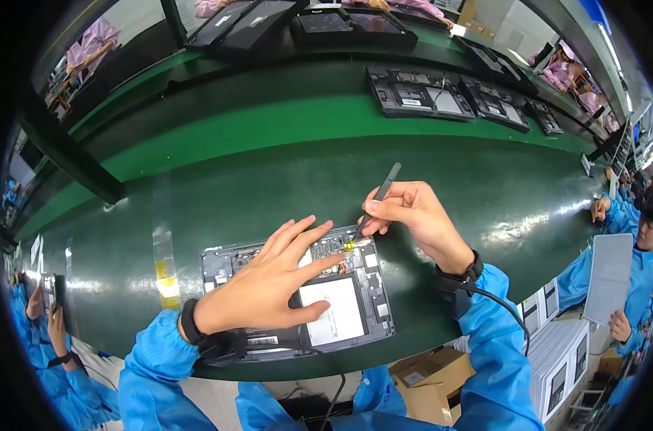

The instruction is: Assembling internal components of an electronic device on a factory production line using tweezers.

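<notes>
In front of me an opened laptop or tablet body [380,287] lies on the green table, its circuit board and a large white-labelled battery [339,310] exposed. My left hand [269,276] rests over it, palm down and fingers spread; it covers much of the left half and the middle. My right hand [405,215] pinches a slim, dark, pen-shaped tool [388,179] above the far edge of the body. The tool slants down to the left, its lower end close to a small yellow piece [349,246] on the board; whether they touch I cannot tell.
Several opened device bodies [420,93] stand on the green belt [269,122] beyond the table. Yellow-marked clear tape [166,280] sticks to the table at left. Below right are a cardboard box [431,381] and stacked pale panels [560,359]. A blue-sleeved co-worker holds a grey panel [609,280].
</notes>
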A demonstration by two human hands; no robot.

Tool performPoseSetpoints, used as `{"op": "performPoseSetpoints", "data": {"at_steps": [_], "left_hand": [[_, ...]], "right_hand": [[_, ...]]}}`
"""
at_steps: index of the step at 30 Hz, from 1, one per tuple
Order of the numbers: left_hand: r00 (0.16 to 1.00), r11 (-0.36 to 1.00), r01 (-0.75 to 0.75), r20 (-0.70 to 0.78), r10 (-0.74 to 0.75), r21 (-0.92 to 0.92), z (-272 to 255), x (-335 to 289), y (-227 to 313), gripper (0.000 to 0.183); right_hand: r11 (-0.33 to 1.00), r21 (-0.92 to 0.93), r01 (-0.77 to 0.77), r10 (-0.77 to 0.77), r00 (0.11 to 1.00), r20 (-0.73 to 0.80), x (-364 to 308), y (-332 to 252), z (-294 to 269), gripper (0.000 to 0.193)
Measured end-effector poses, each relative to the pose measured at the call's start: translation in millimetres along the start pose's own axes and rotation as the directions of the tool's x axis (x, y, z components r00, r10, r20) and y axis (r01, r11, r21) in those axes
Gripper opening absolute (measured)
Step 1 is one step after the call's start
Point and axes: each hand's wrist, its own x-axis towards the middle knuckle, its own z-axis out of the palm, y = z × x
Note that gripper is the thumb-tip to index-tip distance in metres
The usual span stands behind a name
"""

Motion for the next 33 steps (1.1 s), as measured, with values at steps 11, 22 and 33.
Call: {"op": "performPoseSetpoints", "data": {"at_steps": [11,22,33], "left_hand": [[0.998,0.999,-0.02,-0.058,0.022,0.03,0.2,6.1,7.7,0.055],[0.966,0.791,-0.25,0.087,0.244,0.558,13.0,-7.7,39.8,0.049],[0.945,0.745,-0.324,0.153,0.29,0.583,11.8,-4.2,38.4,0.044]], "right_hand": [[0.997,0.063,-0.047,0.046,0.999,0.013,3.0,2.1,1.6,0.019],[0.977,-0.094,-0.194,0.196,0.98,0.014,3.4,-3.8,11.9,0.019],[0.983,-0.056,-0.175,0.179,0.981,0.072,4.8,-1.0,19.9,0.017]]}}
